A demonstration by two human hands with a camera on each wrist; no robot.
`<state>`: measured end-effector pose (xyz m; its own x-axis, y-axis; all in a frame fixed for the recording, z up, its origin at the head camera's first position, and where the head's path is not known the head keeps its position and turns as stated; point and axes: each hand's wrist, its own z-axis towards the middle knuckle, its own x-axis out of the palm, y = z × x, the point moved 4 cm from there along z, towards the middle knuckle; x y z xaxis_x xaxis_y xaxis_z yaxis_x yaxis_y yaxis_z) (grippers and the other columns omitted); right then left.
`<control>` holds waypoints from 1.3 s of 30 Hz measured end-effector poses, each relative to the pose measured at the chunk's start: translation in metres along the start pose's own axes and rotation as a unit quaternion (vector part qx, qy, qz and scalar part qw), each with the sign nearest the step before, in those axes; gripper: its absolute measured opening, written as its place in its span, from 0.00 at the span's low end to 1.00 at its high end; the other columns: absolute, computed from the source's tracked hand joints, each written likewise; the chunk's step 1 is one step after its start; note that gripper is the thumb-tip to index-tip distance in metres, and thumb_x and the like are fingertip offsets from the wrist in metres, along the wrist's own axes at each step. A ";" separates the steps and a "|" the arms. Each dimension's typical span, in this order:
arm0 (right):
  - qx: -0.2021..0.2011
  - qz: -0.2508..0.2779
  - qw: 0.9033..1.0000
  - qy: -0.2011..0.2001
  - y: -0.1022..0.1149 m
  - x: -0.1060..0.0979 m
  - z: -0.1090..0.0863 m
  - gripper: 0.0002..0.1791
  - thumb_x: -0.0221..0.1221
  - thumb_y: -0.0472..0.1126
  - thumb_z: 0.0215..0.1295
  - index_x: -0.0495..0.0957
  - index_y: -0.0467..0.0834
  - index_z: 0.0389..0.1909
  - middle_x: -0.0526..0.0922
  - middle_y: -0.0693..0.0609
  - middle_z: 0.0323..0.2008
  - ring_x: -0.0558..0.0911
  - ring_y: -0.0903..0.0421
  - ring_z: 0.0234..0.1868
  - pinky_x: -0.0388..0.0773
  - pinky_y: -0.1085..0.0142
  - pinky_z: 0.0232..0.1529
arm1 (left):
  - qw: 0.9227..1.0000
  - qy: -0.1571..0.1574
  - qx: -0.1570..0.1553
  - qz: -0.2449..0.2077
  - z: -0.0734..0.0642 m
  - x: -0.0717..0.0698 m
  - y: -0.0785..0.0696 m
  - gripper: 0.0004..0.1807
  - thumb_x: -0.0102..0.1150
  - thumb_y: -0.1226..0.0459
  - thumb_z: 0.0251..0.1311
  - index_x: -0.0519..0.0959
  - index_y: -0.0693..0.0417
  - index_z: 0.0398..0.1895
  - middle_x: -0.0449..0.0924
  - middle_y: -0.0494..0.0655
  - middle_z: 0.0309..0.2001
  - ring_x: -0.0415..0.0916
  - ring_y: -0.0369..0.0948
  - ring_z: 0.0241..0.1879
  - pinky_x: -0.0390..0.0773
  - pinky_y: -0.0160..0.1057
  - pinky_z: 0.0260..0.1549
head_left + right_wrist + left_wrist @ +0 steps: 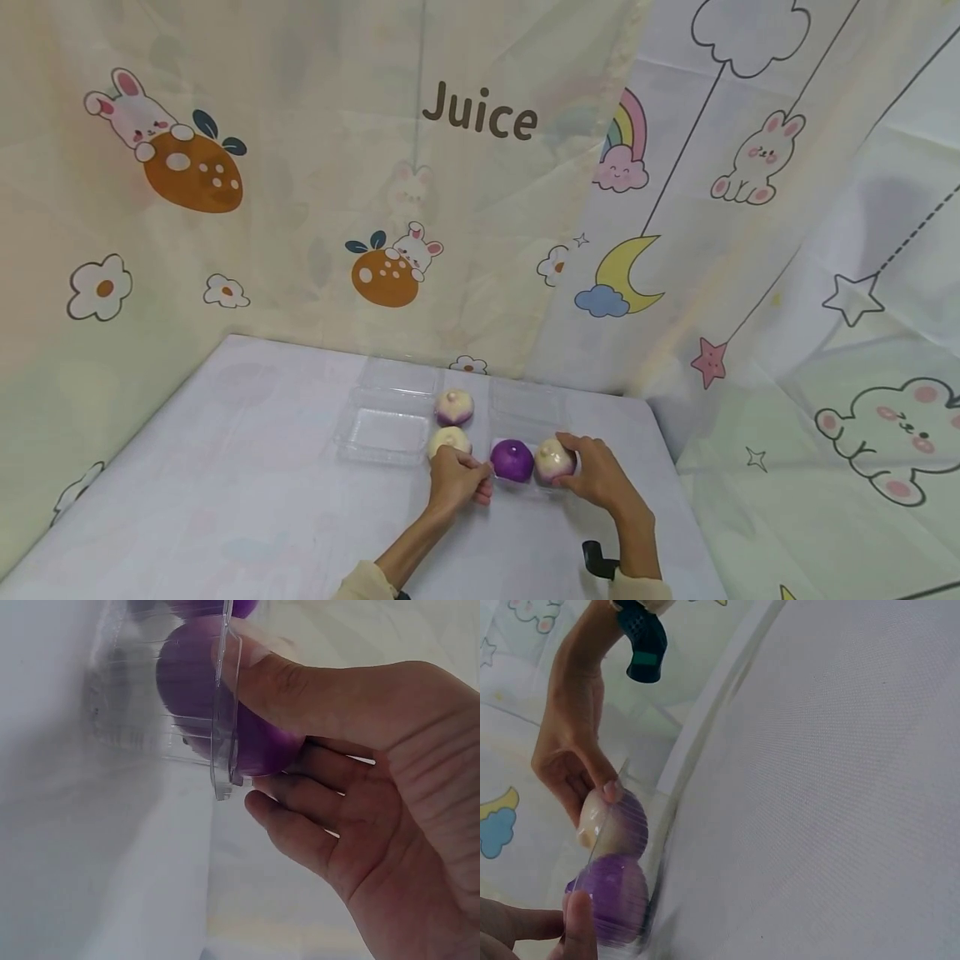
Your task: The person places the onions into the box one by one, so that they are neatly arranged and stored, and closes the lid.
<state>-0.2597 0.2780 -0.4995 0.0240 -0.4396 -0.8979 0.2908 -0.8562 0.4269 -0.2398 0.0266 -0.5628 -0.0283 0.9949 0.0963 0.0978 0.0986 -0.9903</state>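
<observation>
A clear plastic clamshell box (528, 486) stands before me, its lid (527, 402) folded back. Inside it are a purple onion-shaped ball (512, 461) and, to its right, a cream ball with a purple underside (553, 457). My right hand (603, 479) grips the cream-and-purple ball, thumb on the near side and fingers beyond. At the box's left rim, my left hand (456, 483) pinches the plastic between thumb and finger, seen close in the left wrist view. Ribbed clear plastic (127, 697) covers part of the gripped ball (187, 682) in the right wrist view.
Left of the hands lies a second clear box (386, 433), opened out. Two more cream balls, one at the back (454, 407) and one partly behind my left hand (448, 440), sit between the boxes. Printed curtains (300, 250) hang behind the white table (262, 500).
</observation>
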 end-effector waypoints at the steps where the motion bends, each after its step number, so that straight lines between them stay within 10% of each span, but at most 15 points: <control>1: 0.002 -0.003 1.000 0.002 0.001 0.000 0.001 0.42 0.87 0.39 0.46 0.84 0.34 0.65 0.90 0.38 0.59 0.87 0.37 0.56 0.84 0.37 0.63 | 1.000 0.000 -0.001 0.000 0.000 0.000 0.000 0.09 0.72 0.75 0.64 0.85 0.71 0.26 0.86 0.55 0.18 0.84 0.38 0.14 0.91 0.44 0.18; 39: 0.024 -0.050 0.998 0.037 0.020 -0.005 0.006 0.39 0.86 0.39 0.48 0.84 0.31 0.62 0.90 0.41 0.47 0.81 0.50 0.44 0.82 0.50 0.46 | 1.000 0.003 -0.003 0.005 0.000 0.000 -0.001 0.10 0.72 0.74 0.64 0.86 0.73 0.26 0.86 0.55 0.17 0.84 0.38 0.14 0.91 0.43 0.18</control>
<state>-0.2595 0.2616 -0.4864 0.0678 -0.3322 -0.9408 0.2491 -0.9074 0.3384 -0.2403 0.0260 -0.5617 -0.0204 0.9959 0.0878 0.1044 0.0894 -0.9905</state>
